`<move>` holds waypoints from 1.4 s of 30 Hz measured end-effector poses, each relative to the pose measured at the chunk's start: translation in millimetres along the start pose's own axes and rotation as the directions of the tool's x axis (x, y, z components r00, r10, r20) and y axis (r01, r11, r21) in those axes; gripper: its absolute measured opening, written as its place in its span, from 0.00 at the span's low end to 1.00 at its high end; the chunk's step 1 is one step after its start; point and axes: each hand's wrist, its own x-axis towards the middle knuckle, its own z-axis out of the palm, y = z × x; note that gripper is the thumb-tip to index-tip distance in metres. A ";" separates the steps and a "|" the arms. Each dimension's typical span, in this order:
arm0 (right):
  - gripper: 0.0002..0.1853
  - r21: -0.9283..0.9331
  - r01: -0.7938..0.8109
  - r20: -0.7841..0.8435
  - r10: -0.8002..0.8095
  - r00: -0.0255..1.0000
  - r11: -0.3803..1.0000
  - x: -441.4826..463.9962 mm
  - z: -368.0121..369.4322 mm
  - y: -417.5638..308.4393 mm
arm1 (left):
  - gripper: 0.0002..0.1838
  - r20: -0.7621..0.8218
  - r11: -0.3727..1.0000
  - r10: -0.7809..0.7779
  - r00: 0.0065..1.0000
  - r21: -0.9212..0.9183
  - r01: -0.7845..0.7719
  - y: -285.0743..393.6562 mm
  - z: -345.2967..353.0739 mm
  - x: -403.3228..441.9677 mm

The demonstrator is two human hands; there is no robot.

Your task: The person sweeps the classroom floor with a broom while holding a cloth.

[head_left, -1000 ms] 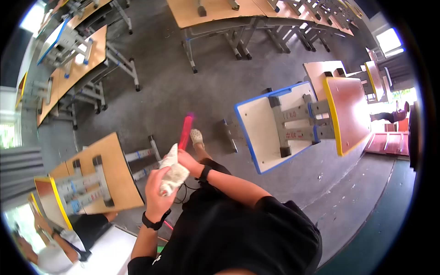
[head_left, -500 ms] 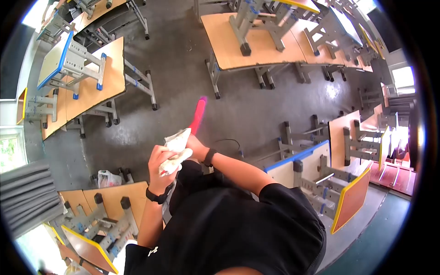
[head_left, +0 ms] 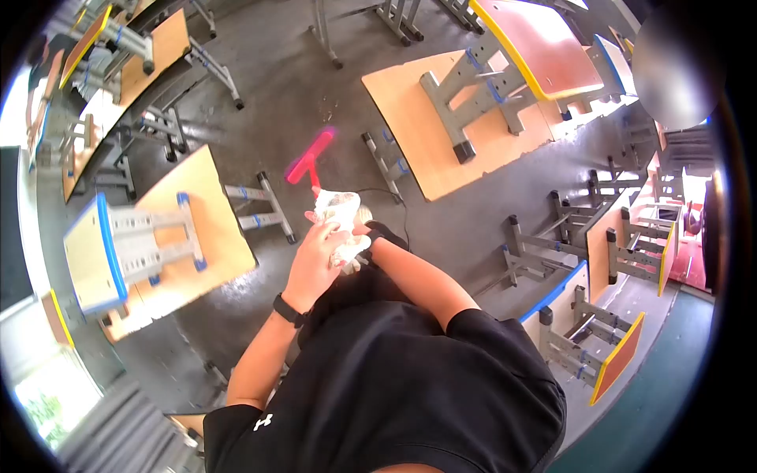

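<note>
My left hand (head_left: 313,256) is closed on a crumpled white cloth (head_left: 337,210), which looks like a work glove, in front of my body. My right hand (head_left: 363,230) is against the cloth's right side; its fingers are mostly hidden behind the cloth. Just beyond the cloth is a pink-red T-shaped tool (head_left: 311,159), with a straight crossbar and a thin handle. The handle runs down behind the cloth, and I cannot see where it ends or what holds it. Each of my wrists has a black band.
A desk (head_left: 426,130) at the upper right carries an upturned stool with a yellow-edged seat (head_left: 544,47). Another desk (head_left: 193,236) on the left bears a blue-edged stool (head_left: 95,248). More desks and stools line the right side. A thin cable (head_left: 406,213) lies on the grey floor (head_left: 260,102).
The view has turned and shifted. The pink-red tool now shows its whole crossbar, where before it looked like a single bar. My hands remain together at the white cloth, which is more spread out.
</note>
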 end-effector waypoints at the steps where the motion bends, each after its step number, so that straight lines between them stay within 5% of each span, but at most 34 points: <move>1: 0.30 0.223 -0.067 0.280 0.002 0.960 0.972 24.4 -5.0 -8.6 | 0.25 0.012 1.000 0.004 1.000 0.022 -0.005 -12.0 -6.4 19.0; 4: 0.31 0.196 0.045 0.096 -0.065 0.993 0.980 82.1 4.9 -34.4 | 0.25 0.032 0.999 -0.003 0.999 0.037 0.002 -55.2 -24.6 88.8; 5: 0.32 0.442 -0.183 0.354 0.016 0.935 0.878 119.3 -11.1 -45.7 | 0.25 0.020 0.999 0.001 1.000 0.041 -0.002 -72.9 -28.9 117.3; 8: 0.33 0.435 0.020 0.034 -0.039 0.999 0.900 237.2 -55.6 -46.4 | 0.27 0.026 0.997 -0.014 1.000 0.079 0.012 -129.1 -42.7 206.4; 11: 0.29 -0.163 0.207 -0.015 -0.212 0.977 0.965 322.0 -73.7 -91.8 | 0.30 0.134 0.990 -0.040 0.990 0.141 0.021 -178.3 -56.4 291.6; 12: 0.26 -0.168 0.246 -0.034 -0.255 0.966 0.955 340.7 -69.0 -108.3 | 0.28 0.138 0.990 -0.008 0.990 0.144 -0.012 -188.9 -60.3 322.0; 15: 0.18 0.039 0.355 -0.134 -0.348 0.928 0.934 378.5 -30.7 -176.6 | 0.20 0.198 0.971 0.073 0.978 0.211 -0.115 -235.5 -60.4 400.4; 16: 0.16 0.373 0.177 -0.050 -0.170 0.984 0.911 381.0 -26.8 -202.8 | 0.20 0.224 0.974 0.066 0.972 0.198 -0.112 -245.0 -63.4 425.3; 17: 0.15 0.226 0.244 -0.163 -0.210 0.964 0.943 403.6 -30.9 -213.6 | 0.20 0.240 0.974 0.059 0.969 0.200 -0.108 -254.9 -65.9 448.4; 19: 0.14 0.405 0.201 -0.027 -0.208 0.978 0.892 446.9 -68.2 -221.0 | 0.20 0.309 0.969 0.082 0.948 0.199 -0.148 -280.2 -62.8 489.8; 20: 0.14 0.491 0.174 0.039 -0.221 0.974 0.854 469.1 -92.2 -216.0 | 0.20 0.370 0.961 0.118 0.921 0.191 -0.200 -300.1 -61.2 508.1; 24: 0.12 0.334 0.378 -0.259 -0.302 0.918 0.863 473.6 -93.2 -245.9 | 0.20 0.536 0.946 0.216 0.816 0.091 -0.310 -313.5 -63.4 562.2; 25: 0.12 -0.013 0.404 -0.252 -0.394 0.884 0.915 472.4 -95.1 -255.2 | 0.19 0.516 0.921 0.305 0.801 0.053 -0.385 -314.8 -61.4 572.3; 28: 0.13 -0.073 0.353 -0.279 -0.359 0.891 0.933 468.2 -89.3 -279.3 | 0.13 0.649 0.905 0.322 0.689 0.002 -0.425 -314.6 -70.2 595.6; 34: 0.13 -0.210 0.450 -0.437 -0.495 0.751 0.868 477.2 -25.7 -269.0 | 0.10 0.818 0.766 0.477 0.322 -0.207 -0.609 -339.4 -106.5 658.7; 36: 0.13 -0.380 0.364 -0.535 -0.524 0.663 0.850 492.4 11.2 -262.3 | 0.11 0.851 0.736 0.480 0.213 -0.259 -0.626 -348.4 -127.0 677.0; 38: 0.17 -0.652 -0.062 -0.665 -0.530 0.526 0.756 499.8 45.6 -269.6 | 0.11 0.867 0.728 0.479 0.137 -0.305 -0.614 -359.7 -142.2 690.7; 39: 0.18 -0.682 0.004 -0.630 -0.591 0.505 0.731 507.1 51.8 -276.5 | 0.12 0.844 0.694 0.524 0.119 -0.342 -0.633 -364.5 -148.8 695.5; 42: 0.21 -0.647 -0.291 -0.745 -0.504 0.437 0.705 527.3 60.9 -269.7 | 0.11 0.844 0.729 0.517 0.143 -0.347 -0.590 -358.5 -171.2 714.6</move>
